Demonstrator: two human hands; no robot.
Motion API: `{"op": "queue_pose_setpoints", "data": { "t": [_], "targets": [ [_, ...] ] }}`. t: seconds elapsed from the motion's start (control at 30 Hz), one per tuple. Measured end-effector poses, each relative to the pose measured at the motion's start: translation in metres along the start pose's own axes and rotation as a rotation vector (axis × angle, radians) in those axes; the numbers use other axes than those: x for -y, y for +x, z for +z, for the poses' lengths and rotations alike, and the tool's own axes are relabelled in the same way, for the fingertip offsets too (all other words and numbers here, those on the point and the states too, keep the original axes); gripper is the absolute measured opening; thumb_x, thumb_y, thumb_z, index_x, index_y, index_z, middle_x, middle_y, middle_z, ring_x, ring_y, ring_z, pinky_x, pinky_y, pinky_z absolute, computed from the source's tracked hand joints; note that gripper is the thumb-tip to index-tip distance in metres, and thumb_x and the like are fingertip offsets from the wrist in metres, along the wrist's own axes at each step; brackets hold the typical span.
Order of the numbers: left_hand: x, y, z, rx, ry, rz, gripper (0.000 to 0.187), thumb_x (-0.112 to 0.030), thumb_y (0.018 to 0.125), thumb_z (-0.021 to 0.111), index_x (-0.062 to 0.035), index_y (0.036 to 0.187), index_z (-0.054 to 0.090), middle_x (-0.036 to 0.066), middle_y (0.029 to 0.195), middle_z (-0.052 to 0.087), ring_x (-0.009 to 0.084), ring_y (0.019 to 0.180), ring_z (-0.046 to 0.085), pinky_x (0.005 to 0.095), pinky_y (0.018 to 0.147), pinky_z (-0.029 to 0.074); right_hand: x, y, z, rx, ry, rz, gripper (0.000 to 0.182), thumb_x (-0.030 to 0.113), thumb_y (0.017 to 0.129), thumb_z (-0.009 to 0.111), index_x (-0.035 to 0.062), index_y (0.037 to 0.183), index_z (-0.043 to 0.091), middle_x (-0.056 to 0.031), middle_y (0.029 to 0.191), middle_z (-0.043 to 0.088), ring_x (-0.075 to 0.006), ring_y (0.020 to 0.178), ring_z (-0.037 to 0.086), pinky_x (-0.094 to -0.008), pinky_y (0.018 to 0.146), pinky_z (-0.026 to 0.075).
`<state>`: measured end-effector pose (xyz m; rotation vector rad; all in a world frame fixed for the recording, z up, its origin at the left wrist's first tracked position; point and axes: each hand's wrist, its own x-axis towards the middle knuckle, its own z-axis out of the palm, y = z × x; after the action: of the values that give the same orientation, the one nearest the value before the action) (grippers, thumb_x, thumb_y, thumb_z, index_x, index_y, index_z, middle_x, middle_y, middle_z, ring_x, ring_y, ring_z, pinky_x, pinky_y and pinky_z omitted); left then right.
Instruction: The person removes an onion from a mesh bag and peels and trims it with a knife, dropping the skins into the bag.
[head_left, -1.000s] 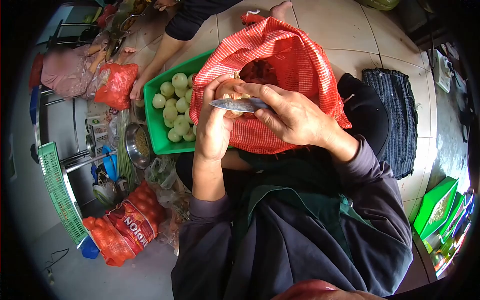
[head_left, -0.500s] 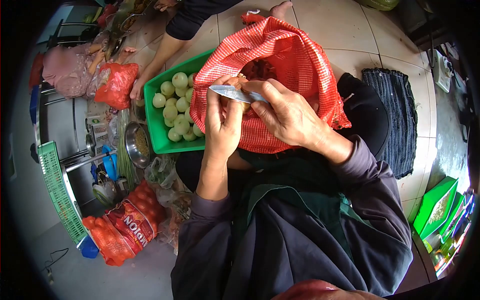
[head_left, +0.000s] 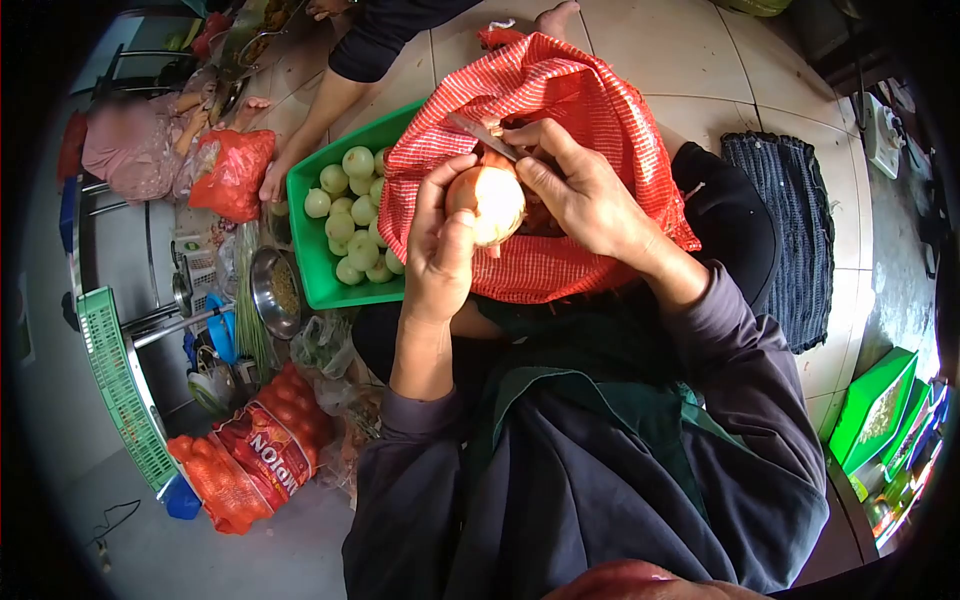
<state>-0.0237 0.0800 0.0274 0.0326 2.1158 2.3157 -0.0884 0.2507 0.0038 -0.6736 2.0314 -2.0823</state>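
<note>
With our left hand (head_left: 440, 255) gripping the half-peeled onion (head_left: 487, 203) over the red sack (head_left: 590, 110) and our right hand (head_left: 580, 195) holding the knife (head_left: 482, 135), about a dozen peeled onions (head_left: 352, 212) already fill the green tray (head_left: 310, 285).

L hand (head_left: 440, 255) curled, gripping; R hand (head_left: 580, 195) fingers bent, close beside.

Pale tiled floor (head_left: 690, 60), perhaps daylit

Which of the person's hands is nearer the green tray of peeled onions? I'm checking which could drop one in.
Left. The left hand holds the onion just beside the green tray; the right hand, with the knife, is farther away over the red mesh sack.
</note>
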Motion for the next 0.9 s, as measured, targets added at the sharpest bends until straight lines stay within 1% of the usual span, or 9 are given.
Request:
{"op": "queue_pose_setpoints", "data": {
  "t": [0.1, 0.13, 0.27, 0.37, 0.4, 0.5, 0.63, 0.77, 0.9],
  "targets": [
    [-0.002, -0.001, -0.006, 0.055, -0.22, -0.015, 0.05, -0.034, 0.094, 0.047, -0.0031, 0.132, 0.038, 0.01, 0.114, 0.057, 0.0164, 0.089, 0.062, 0.0246, 0.063, 0.052, -0.004, 0.002, -0.007, 0.004, 0.06, 0.199, 0.023, 0.015, 0.097, 0.053, 0.0024, 0.116, 0.051, -0.0172, 0.092, 0.065, -0.0225, 0.084, 0.067, -0.0327, 0.075, 0.052],
    [-0.001, -0.002, -0.01, 0.055, -0.194, -0.034, 0.057, -0.041, 0.092, 0.045, -0.0023, 0.133, 0.036, 0.016, 0.118, 0.057, 0.0334, 0.109, 0.061, 0.0295, 0.059, 0.051, -0.009, 0.003, -0.007, -0.003, 0.034, 0.143, 0.023, 0.016, 0.098, 0.052, 0.0036, 0.116, 0.051, -0.0137, 0.092, 0.065, -0.0167, 0.084, 0.065, -0.031, 0.074, 0.052],
    [0.0, 0.003, -0.014, 0.074, -0.49, -0.113, 0.053, -0.042, 0.093, 0.046, -0.0052, 0.13, 0.039, 0.013, 0.118, 0.056, 0.0328, 0.108, 0.061, 0.0323, 0.061, 0.051, -0.01, 0.003, -0.006, -0.004, 0.104, 0.137, 0.023, 0.015, 0.098, 0.051, 0.0031, 0.118, 0.05, -0.0115, 0.093, 0.066, -0.0147, 0.083, 0.063, -0.0303, 0.074, 0.051],
    [0.027, 0.003, -0.025, 0.013, -0.495, -0.04, 0.047, -0.04, 0.092, 0.053, -0.009, 0.125, 0.042, 0.01, 0.113, 0.057, 0.0324, 0.106, 0.061, 0.032, 0.06, 0.051, 0.002, 0.001, -0.01, 0.062, 0.084, 0.17, 0.023, 0.014, 0.098, 0.052, 0.0031, 0.118, 0.05, -0.0119, 0.094, 0.065, -0.0155, 0.085, 0.063, -0.0302, 0.075, 0.051],
    [0.022, 0.003, -0.022, -0.034, -0.334, -0.068, 0.045, -0.038, 0.088, 0.061, -0.0114, 0.121, 0.044, 0.008, 0.109, 0.057, 0.0318, 0.104, 0.062, 0.0318, 0.058, 0.051, 0.001, 0.001, -0.01, 0.054, 0.072, 0.163, 0.024, 0.015, 0.098, 0.051, 0.0032, 0.119, 0.05, -0.012, 0.095, 0.065, -0.0163, 0.086, 0.064, -0.0305, 0.076, 0.051],
    [0.016, 0.004, -0.019, -0.032, -0.31, -0.085, 0.048, -0.038, 0.085, 0.066, -0.011, 0.12, 0.045, 0.008, 0.111, 0.057, 0.0325, 0.104, 0.062, 0.0319, 0.058, 0.052, -0.001, 0.003, -0.013, 0.024, 0.005, 0.15, 0.025, 0.016, 0.098, 0.051, 0.0036, 0.12, 0.05, -0.0127, 0.096, 0.064, -0.0189, 0.089, 0.064, -0.0316, 0.078, 0.051],
    [0.009, 0.005, -0.023, 0.063, -0.623, -0.04, 0.057, -0.034, 0.08, 0.071, -0.0088, 0.123, 0.044, 0.017, 0.119, 0.057, 0.0393, 0.114, 0.056, 0.0388, 0.078, 0.057, -0.002, 0.005, -0.02, -0.014, -0.092, 0.182, 0.028, 0.018, 0.099, 0.05, 0.0049, 0.124, 0.049, -0.0135, 0.096, 0.063, -0.0217, 0.09, 0.065, -0.0332, 0.08, 0.05],
    [0.009, 0.007, -0.023, 0.106, -0.834, -0.073, 0.061, -0.034, 0.079, 0.071, -0.009, 0.128, 0.044, 0.018, 0.126, 0.053, 0.0409, 0.123, 0.049, 0.0425, 0.09, 0.052, -0.001, 0.005, -0.02, 0.007, -0.064, 0.243, 0.03, 0.018, 0.098, 0.05, 0.0051, 0.125, 0.049, -0.013, 0.095, 0.063, -0.0203, 0.086, 0.065, -0.0326, 0.077, 0.051],
    [0.016, 0.001, -0.032, 0.026, -0.753, -0.081, 0.061, -0.038, 0.083, 0.067, -0.0096, 0.132, 0.045, 0.018, 0.135, 0.046, 0.037, 0.128, 0.043, 0.0429, 0.083, 0.051, -0.006, 0.006, -0.023, -0.019, -0.109, 0.204, 0.033, 0.02, 0.098, 0.052, 0.0037, 0.127, 0.048, -0.0111, 0.09, 0.064, -0.0171, 0.079, 0.063, -0.0314, 0.073, 0.051]
  ]
}}
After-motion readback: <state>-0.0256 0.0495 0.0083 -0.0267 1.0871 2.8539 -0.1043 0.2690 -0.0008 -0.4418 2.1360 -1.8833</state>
